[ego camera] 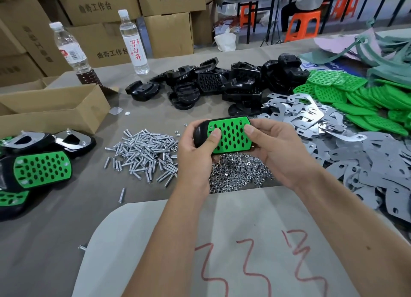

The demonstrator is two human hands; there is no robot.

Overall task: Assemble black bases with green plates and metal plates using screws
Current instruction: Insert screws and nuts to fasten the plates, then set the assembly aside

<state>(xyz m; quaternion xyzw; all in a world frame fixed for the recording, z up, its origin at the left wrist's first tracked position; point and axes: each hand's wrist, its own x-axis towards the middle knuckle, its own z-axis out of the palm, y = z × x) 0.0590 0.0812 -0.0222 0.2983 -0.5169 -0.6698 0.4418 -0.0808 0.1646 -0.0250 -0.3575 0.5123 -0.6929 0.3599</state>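
Far left of the frame: finished units [42, 170] lie on the desk [55, 230], black with green tops, beside an open cardboard box [53, 110]. Upper left: two water bottles [133, 43] stand before stacked cartons [100, 7]. Left of centre: a heap of screws [144, 152]. Centre: the left hand [195, 154] and right hand [273, 150] both grasp one black base [200, 130] with a green plate [231, 134] seated on top, thumbs pressing on the plate, held above a heap of nuts [238, 174]. Upper centre: a pile of loose black bases [222, 83]. Right: metal plates [300, 116], grey pads [367, 163], and loose green plates [355, 96] at the far right
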